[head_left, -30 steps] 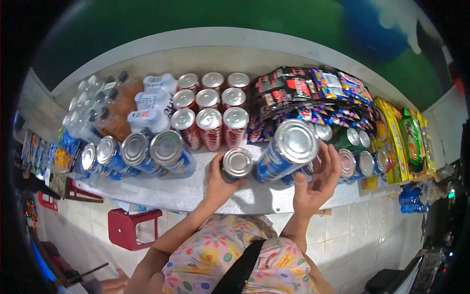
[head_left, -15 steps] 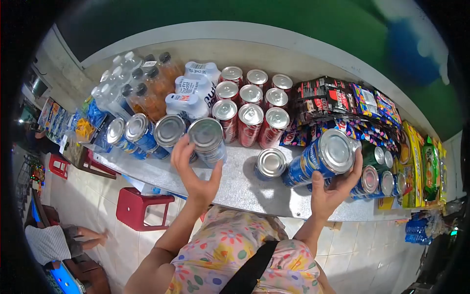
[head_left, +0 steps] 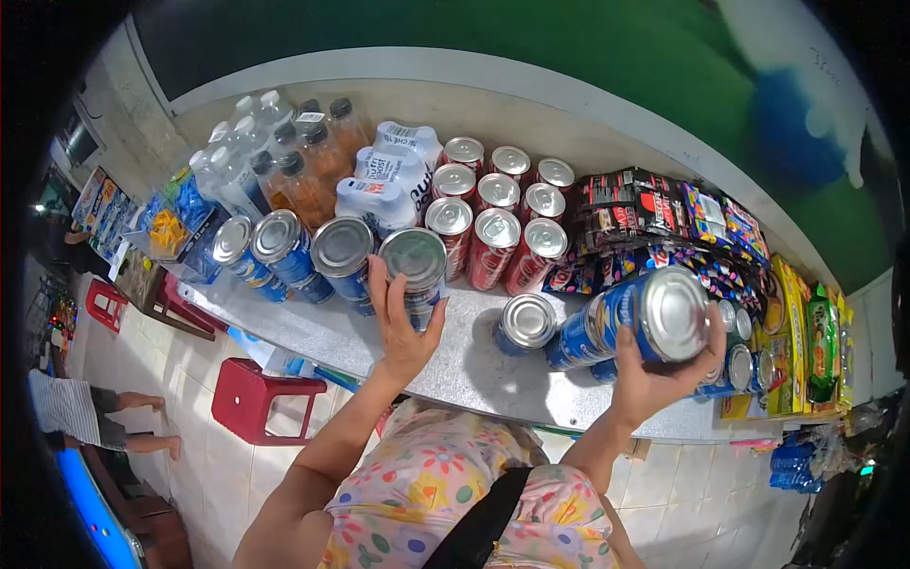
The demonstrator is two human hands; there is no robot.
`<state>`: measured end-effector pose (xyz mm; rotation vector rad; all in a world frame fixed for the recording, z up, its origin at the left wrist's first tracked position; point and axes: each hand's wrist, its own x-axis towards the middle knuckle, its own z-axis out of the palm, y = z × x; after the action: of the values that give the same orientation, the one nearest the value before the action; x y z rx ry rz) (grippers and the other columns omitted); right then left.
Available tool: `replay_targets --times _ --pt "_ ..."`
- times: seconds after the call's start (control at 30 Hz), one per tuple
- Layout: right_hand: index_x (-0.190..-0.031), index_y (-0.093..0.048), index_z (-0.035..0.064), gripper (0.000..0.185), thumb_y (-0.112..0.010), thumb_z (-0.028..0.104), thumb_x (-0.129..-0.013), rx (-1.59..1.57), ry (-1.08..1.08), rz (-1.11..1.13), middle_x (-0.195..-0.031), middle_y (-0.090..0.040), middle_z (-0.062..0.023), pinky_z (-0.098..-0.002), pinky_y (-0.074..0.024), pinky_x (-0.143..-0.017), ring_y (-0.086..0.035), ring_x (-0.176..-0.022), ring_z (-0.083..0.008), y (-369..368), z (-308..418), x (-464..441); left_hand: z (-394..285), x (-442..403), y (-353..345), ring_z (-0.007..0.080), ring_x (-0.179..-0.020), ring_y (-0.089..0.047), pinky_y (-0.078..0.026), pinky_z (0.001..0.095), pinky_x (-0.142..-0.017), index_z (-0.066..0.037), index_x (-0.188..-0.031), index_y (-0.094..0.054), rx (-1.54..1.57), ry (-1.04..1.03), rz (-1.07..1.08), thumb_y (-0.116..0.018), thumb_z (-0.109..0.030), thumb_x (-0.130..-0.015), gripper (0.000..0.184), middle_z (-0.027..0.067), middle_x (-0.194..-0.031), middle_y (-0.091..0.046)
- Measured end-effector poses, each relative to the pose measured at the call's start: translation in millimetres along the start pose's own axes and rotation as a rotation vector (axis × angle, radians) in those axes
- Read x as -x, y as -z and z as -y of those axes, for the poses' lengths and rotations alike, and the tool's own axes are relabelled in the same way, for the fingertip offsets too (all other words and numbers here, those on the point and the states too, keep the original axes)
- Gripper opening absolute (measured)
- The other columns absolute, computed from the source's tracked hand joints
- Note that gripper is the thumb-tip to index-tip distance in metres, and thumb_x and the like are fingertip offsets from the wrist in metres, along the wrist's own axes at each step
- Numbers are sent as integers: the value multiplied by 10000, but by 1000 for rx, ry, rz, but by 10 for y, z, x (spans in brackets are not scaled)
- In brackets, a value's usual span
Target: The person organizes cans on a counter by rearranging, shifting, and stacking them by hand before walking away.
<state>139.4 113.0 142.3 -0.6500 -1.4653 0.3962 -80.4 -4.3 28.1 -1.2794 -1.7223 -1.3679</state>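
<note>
Green wall (head_left: 474, 33) arches across twelve o'clock, the packed grey counter (head_left: 464, 365) beneath it! Take the lone can (head_left: 527, 321) as the dial's hub: a second ago the left hand (head_left: 403, 327) was cupped round it, and now that hand is over at ten o'clock, on the end blue can (head_left: 414, 261) of the row. Its fingers spread along one side, thumb apart on the other; how firmly they press, I can't tell. Out at three o'clock, the right hand (head_left: 659, 379) has gone from loose beside the tall blue can (head_left: 675, 308) to clamped on it, thumb nearside, fingers round the far side. So each hand has its own can, leaving the hub untouched!

Harder calls now: whether a second can stands under the tilted one is unclear, the smaller cans (head_left: 739, 365) behind that hand are partly covered, and the left palm hides most of its label.
</note>
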Motion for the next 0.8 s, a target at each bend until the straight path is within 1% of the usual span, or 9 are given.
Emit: replay_targets --times 0.1,0.2,0.3,0.33,0.5,0.6,0.7,0.73,0.8 --pt "-1363 -387 47 939 -877 163 -571 -183 5 -5 -1337 -423 -88 -382 -330 -1076 -439 -1229 -242 31 148 -9 -9 120 -1 454 -1351 -253 -219 485 -1107 15 -1383 -255 144 212 13 -747 -48 -737 815 290 -1442 -240" --pt "-1364 -384 38 928 -873 149 -584 -145 -79 24 -1339 -424 -90 -367 -322 -1075 -428 -1245 -245 -14 109 39 -102 400 52 299 -1387 -225 -189 412 -1131 2 -1472 -100 270 438 85 -706 19 -751 942 189 -1492 -198" --pt "-1345 -386 15 940 -898 228 -586 -20 -121 50 -1295 -429 -112 -378 -334 -1049 -443 -1201 -250 -43 -58 57 -97 487 61 284 -1371 -253 -221 408 -1119 7 -1466 -125 455 656 63 -689 44 -759 905 161 -1491 -194" --pt "-1345 -387 13 938 -897 224 -587 -1 -142 65 -1295 -430 -114 -377 -327 -1050 -440 -1203 -251 -45 -104 78 -88 483 46 313 -1350 -276 -206 397 -1117 40 -1433 -177 499 692 19 -712 -39 -768 858 222 -1442 -263" --pt "-1363 -363 6 960 -893 244 -598 -2 -166 96 -1302 -435 -127 -371 -292 -1071 -422 -1223 -257 -53 -128 89 -34 543 72 330 -1325 -308 -224 405 -1106 50 -1421 -211 301 618 112 -712 -77 -779 824 231 -1426 -276" --pt "-1387 -297 20 875 -810 149 -690 59 5 102 -1349 -420 -168 -413 -310 -1080 -433 -1242 -298 -52 -43 59 -41 546 66 346 -1319 -313 -230 412 -1101 58 -1414 -222 292 612 103 -716 -98 -779 820 241 -1421 -279" --pt "-1376 -248 19 840 -769 236 -754 -86 234 -173 -1313 -425 -210 -497 -393 -1020 -464 -1189 -361 10 136 116 -33 524 43 359 -1317 -312 -234 417 -1098 59 -1412 -224 262 599 98 -718 -110 -780 820 246 -1417 -284" --pt "-1353 -230 19 807 -734 306 -792 -93 275 -306 -1278 -437 -239 -540 -459 -948 -491 -1136 -389 23 133 205 -36 539 56 363 -1317 -312 -235 418 -1097 59 -1412 -225 241 597 105 -718 -113 -780 820 247 -1415 -286" --pt "-1275 -382 9 628 -707 300 -824 -316 355 285 -1290 -440 -246 -509 -460 -951 -500 -1149 -361 184 163 244 -51 544 54 364 -1314 -315 -238 418 -1096 57 -1412 -227 233 598 100 -715 -110 -781 816 249 -1414 -288"
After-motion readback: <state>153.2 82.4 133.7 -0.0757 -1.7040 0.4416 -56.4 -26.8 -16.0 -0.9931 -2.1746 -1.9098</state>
